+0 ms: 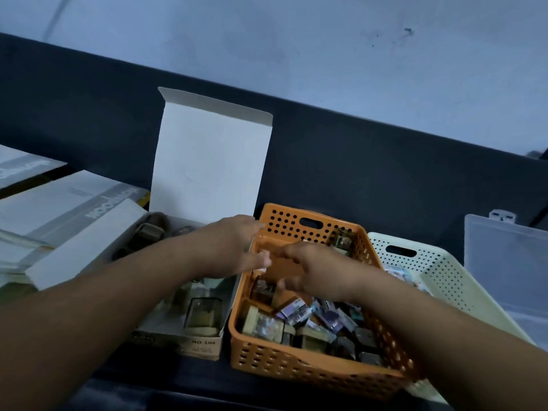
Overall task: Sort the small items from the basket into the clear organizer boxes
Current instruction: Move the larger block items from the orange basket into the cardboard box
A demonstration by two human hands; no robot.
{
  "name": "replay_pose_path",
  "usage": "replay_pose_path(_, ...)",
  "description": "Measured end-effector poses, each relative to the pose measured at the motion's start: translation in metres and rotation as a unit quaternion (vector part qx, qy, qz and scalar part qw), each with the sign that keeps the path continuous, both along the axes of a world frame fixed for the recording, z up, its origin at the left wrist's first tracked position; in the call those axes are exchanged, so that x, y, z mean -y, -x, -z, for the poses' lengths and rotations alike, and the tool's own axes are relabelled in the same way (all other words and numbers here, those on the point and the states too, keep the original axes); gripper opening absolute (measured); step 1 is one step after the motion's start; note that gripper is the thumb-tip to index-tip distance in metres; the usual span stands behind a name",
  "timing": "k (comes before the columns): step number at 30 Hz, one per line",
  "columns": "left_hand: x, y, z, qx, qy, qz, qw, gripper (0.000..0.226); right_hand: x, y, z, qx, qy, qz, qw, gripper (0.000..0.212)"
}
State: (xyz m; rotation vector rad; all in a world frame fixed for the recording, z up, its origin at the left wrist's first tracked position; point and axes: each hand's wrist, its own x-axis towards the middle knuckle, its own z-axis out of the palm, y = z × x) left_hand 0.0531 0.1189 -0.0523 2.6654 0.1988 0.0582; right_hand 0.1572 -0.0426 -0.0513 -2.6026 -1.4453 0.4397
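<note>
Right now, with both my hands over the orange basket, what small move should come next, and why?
Probably lower the right hand and pinch one purple packet from the orange basket. Both hands hover over its far half, the left hand by its left rim, and blur hides whether either holds anything. The packets lie piled nearer you, and the clear organizer box stands at the far right.

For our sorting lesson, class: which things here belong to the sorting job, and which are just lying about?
Job: orange perforated plastic basket; small packaged items inside it; clear plastic organizer box.
Lying about: cream perforated plastic basket; stack of flat white cartons; open white cardboard box.
</note>
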Motion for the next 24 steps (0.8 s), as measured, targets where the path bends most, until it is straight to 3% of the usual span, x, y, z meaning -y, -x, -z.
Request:
replay_pose_path(5, 0.002, 0.002, 0.005, -0.007, -0.009, -0.004, 1.0, 0.065, -0.01, 0.009, 0.021, -0.022, 0.05, -0.025, 0.998, 0.049)
replay_pose_path(8, 0.003, 0.002, 0.005, -0.005, -0.004, -0.004, 1.0, 0.059, -0.012, 0.007, 0.026, 0.011, 0.057, -0.046, 0.997, 0.052)
replay_pose_path(13, 0.003, 0.0, 0.002, -0.003, 0.016, 0.007, 1.0, 0.043, 0.003, -0.009, 0.008, 0.002, -0.008, 0.008, 1.0, 0.044)
replay_pose_path(18, 0.017, -0.024, -0.01, 0.008, -0.062, 0.007, 0.998, 0.075, 0.045, -0.033, -0.024, 0.06, -0.082, 0.081, 0.992, 0.054)
replay_pose_path(24, 0.059, -0.083, -0.023, -0.007, -0.082, 0.075, 0.994, 0.066, 0.096, -0.059, -0.035, 0.092, -0.123, 0.155, 0.976, 0.049)
